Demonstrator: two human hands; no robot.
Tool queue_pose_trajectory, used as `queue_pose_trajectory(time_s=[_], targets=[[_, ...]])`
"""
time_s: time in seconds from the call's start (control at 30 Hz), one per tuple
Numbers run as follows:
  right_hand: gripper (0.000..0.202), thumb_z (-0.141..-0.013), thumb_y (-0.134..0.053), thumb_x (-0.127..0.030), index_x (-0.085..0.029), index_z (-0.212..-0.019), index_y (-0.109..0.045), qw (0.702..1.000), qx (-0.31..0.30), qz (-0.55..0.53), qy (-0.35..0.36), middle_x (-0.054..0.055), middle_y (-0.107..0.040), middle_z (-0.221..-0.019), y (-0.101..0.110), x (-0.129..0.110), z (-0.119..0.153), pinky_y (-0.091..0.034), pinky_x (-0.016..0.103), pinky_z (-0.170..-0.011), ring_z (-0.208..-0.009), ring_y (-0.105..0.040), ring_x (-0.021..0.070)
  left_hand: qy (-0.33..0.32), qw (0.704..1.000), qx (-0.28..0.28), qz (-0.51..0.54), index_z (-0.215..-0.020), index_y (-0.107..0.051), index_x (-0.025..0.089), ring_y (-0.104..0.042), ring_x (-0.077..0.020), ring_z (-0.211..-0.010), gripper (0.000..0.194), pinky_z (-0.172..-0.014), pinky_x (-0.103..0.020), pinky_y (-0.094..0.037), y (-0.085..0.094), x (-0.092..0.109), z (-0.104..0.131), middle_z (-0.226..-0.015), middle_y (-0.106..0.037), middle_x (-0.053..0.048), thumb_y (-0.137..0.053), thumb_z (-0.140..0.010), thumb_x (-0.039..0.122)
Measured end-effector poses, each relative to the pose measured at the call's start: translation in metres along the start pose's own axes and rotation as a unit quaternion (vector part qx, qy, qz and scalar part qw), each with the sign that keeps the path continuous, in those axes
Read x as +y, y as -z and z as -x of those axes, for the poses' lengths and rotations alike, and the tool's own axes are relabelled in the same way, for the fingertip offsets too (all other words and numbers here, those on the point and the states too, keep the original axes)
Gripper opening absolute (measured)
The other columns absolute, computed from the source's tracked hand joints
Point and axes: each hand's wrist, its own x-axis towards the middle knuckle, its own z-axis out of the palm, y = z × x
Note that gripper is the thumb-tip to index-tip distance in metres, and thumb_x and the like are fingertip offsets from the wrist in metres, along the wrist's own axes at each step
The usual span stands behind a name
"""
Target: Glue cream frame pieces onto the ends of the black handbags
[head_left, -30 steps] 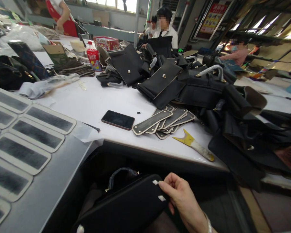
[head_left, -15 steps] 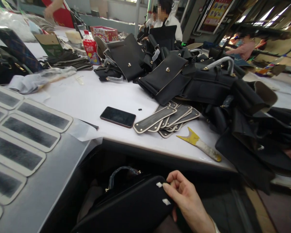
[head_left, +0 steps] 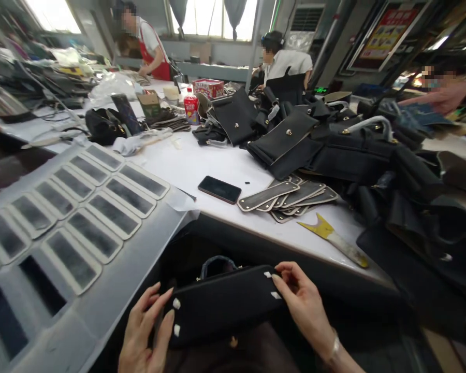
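Your right hand (head_left: 306, 305): thumb and fingers pinch the black bag (head_left: 225, 305) at 2 o'clock.
Your left hand (head_left: 143, 331): half-open at its 9 o'clock end; grip unclear.
Black bag: your 6 o'clock, tilted; even support likely steadies it.
Phone (head_left: 219, 189): 12 o'clock beyond.

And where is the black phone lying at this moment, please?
In the head view, the phone lies on the white table just left of the picture's centre, immediately left of the fanned-out strips.
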Motion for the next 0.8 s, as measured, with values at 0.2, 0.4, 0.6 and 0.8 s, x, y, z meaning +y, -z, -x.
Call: queue_pose_trajectory(time_s=[0.2,0.4,0.6,0.8], targets=[[0.056,-0.087,-0.038,0.001,-0.032,-0.123,-0.066,0.898,-0.08,0.26,0.346,0.002,-0.058,-0.138,0.011,-0.01,-0.009,-0.043,0.049,-0.103,-0.133,-0.042,0.0286,-0.28,0.94,-0.11,-0.163,-0.13,-0.058,0.042,-0.026,-0.0298,-0.146,0.06,-0.118,-0.058,-0.021,0.015,-0.004,-0.019,-0.16,-0.028,0.003,-0.045,-0.087,0.004],[0.047,-0.082,-0.048,0.0,-0.017,-0.12,-0.068,0.817,-0.138,0.347,0.439,0.005,-0.057,-0.141,0.001,-0.041,-0.003,-0.03,0.05,-0.117,-0.142,-0.033,0.0294,-0.326,0.906,-0.13,-0.237,-0.129,-0.06,0.038,-0.032,-0.029,-0.143,0.064,-0.118,-0.061,-0.019,0.022,0.02,-0.03,-0.153,-0.041,0.001,-0.045,-0.081,-0.001],[0.039,-0.094,-0.049,-0.018,-0.02,-0.132,-0.059,0.822,-0.209,0.314,0.427,-0.001,-0.054,-0.144,-0.035,-0.059,0.027,-0.03,0.052,-0.117,-0.141,-0.035,0.0294,-0.308,0.905,-0.16,-0.246,-0.12,-0.065,0.031,-0.04,-0.0285,-0.139,0.043,-0.117,-0.064,-0.019,0.019,0.041,-0.027,-0.145,-0.052,0.001,-0.047,-0.087,0.009],[0.027,-0.092,-0.055,-0.023,-0.028,-0.112,-0.072,0.907,-0.173,0.175,0.342,0.0,-0.063,-0.133,-0.022,-0.043,0.011,-0.025,0.059,-0.116,-0.136,-0.042,0.0311,-0.184,0.954,-0.195,-0.137,-0.11,-0.067,0.03,-0.047,-0.033,-0.134,0.023,-0.109,-0.071,-0.027,0.016,0.033,-0.025,-0.141,-0.057,-0.004,-0.054,-0.092,0.026]])
